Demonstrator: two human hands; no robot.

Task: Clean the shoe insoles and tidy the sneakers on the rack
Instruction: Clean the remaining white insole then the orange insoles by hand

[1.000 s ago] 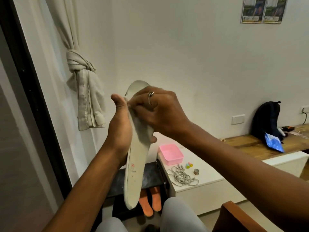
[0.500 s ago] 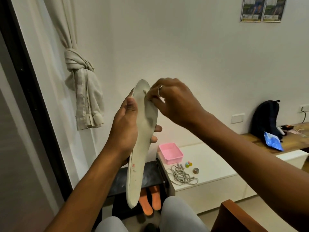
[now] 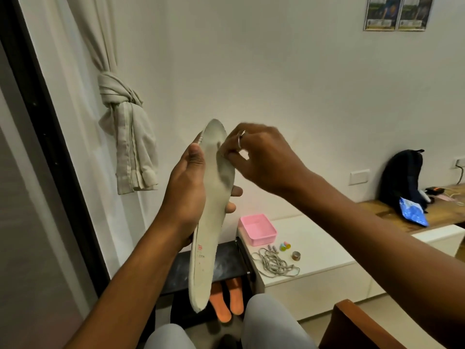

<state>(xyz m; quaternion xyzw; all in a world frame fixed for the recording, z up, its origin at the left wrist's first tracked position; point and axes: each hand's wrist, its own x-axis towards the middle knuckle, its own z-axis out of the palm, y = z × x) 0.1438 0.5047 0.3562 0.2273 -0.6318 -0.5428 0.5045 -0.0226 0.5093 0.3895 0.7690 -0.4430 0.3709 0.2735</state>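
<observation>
Both hands on it: left hand [image 3: 186, 195] grip wraps the middle of the insole [image 3: 207, 238], holding it upright over the rack [image 3: 226, 263] so the right hand [image 3: 261, 157] can pinch the toe end, I think, it's blurry.

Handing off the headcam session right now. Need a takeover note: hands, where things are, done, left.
Left hand: grips the pale grey foam insole round its middle, upright, toe end up.
Right hand: curled fingertips pinch or pick at the insole's toe end; too blurred to tell which.
Things: two orange insoles lie under the top of the black shoe rack. Grey laces lie on the white cabinet beside it. No sneakers in view.
Done: one insole is out and in hand.
Left: finish cleaning it, do the others, tidy the sneakers on the rack.
</observation>
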